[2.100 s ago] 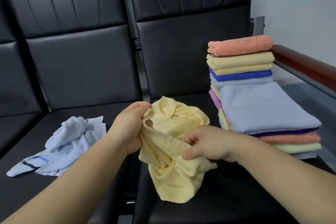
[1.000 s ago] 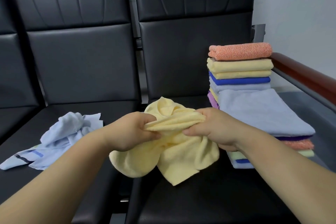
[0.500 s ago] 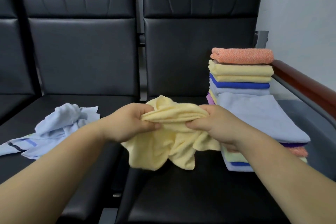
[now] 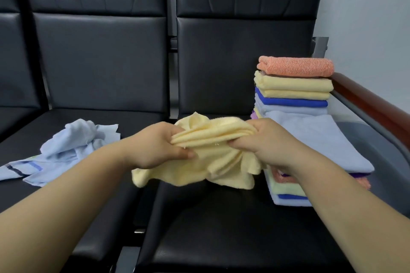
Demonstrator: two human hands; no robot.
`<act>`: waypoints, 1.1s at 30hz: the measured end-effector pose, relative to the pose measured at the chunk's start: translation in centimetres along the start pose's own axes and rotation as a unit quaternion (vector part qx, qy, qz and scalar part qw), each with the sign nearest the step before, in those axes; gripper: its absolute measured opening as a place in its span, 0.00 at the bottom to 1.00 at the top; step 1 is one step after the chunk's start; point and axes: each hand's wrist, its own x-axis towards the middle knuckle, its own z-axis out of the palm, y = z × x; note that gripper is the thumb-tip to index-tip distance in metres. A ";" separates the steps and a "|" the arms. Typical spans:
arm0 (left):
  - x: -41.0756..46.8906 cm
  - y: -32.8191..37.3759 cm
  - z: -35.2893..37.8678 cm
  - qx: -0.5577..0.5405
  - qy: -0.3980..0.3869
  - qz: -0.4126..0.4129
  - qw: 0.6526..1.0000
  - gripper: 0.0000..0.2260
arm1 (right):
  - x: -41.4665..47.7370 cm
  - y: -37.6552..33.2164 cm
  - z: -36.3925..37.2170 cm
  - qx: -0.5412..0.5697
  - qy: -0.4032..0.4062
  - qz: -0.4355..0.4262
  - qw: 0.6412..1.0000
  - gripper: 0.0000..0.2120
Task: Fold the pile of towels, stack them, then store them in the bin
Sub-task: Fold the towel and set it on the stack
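L hand (image 4: 155, 147) & R hand (image 4: 266, 142) both grip bunched yellow towel (image 4: 213, 162); folded stack (image 4: 292, 86) just beside.

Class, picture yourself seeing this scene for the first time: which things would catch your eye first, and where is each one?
First, the bunched yellow towel, gripped at centre by the left hand and right hand above a black seat. Then the colourful folded towels stacked at right, an orange towel on top. Last, a rumpled pale blue towel on the left seat.
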 end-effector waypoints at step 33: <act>-0.7 0.9 -0.5 0.106 -0.018 -0.022 0.994 0.11 | 0.2 0.0 -0.1 -0.065 -0.035 0.011 0.997 0.05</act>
